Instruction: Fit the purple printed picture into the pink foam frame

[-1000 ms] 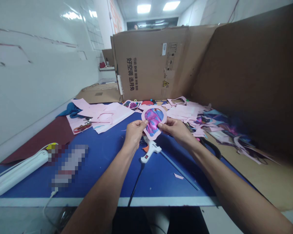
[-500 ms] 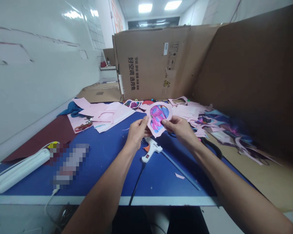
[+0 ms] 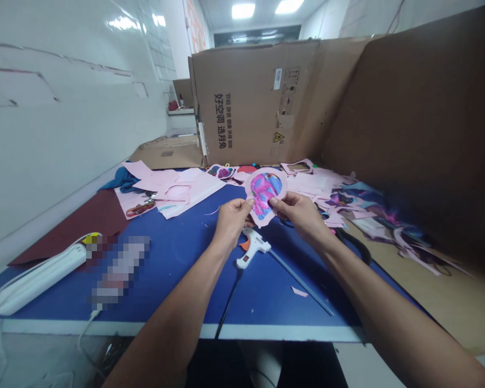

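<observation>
Between my two hands, above the blue table, is a paper cutout [image 3: 267, 188] with a pink border and a purple and blue flower-like picture inside. My left hand [image 3: 234, 218] pinches its lower left edge, thumb on the front. On the right edge, my right hand [image 3: 299, 213] grips it with the thumb pressed on the picture. Both hands' other fingers are partly hidden behind it. Just below lies a white glue gun [image 3: 253, 248] with an orange trigger, a long glue stick [image 3: 301, 283] reaching from its rear and a black cord towards the table's front edge.
Pink paper sheets [image 3: 189, 183] lie at the back left, with more scraps [image 3: 372, 215] heaped along the right. A white power strip [image 3: 44, 283] and a blurred-out object [image 3: 121, 272] are at the left. Cardboard walls [image 3: 250, 108] enclose the back and right.
My left thumb has shifted from the cutout's upper left edge down to its lower left. The cutout stays in both hands, and the view has moved slightly.
</observation>
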### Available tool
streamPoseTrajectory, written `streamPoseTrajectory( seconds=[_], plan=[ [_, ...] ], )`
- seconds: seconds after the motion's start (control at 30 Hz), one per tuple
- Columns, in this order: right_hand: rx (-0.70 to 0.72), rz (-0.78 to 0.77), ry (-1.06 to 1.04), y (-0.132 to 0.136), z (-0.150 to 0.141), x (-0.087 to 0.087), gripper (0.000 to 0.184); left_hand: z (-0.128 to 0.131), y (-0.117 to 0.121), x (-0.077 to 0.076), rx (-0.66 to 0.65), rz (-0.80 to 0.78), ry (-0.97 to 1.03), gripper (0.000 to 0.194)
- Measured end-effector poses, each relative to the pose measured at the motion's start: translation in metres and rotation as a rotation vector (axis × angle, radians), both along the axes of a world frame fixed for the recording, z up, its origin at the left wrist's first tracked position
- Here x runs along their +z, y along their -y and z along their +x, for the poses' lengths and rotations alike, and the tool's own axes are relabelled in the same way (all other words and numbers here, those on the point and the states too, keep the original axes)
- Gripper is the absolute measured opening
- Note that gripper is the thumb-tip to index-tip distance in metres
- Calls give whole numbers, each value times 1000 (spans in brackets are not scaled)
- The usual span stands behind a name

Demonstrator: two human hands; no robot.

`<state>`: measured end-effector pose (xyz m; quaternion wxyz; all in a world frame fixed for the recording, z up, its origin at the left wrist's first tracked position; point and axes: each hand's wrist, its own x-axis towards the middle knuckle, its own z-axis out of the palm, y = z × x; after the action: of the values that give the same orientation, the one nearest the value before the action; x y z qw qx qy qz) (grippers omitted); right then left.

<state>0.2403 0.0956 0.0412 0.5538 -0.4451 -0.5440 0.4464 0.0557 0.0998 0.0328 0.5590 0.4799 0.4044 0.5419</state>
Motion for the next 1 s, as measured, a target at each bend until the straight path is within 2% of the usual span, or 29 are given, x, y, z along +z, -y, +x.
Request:
streamPoseTrajectory(
  seconds=[0.33,0.5,0.7,0.83,1.0],
  plan=[
    [17,5,24,3,-2,4,51,-1,1,2,-2,44,-10,52],
    [61,-32,-6,3,-5,3,52,-1,0,3,54,52,-35,55],
    [78,-34,-13,3,-3,0,52,-2,0,4,25,48,21,51],
    [86,-39,-1,4,-3,2,51,-4,-1,4,65,54,14,51],
    [91,-55,6,5,-4,3,53,-2,0,3,30,42,51,48]
  ],
)
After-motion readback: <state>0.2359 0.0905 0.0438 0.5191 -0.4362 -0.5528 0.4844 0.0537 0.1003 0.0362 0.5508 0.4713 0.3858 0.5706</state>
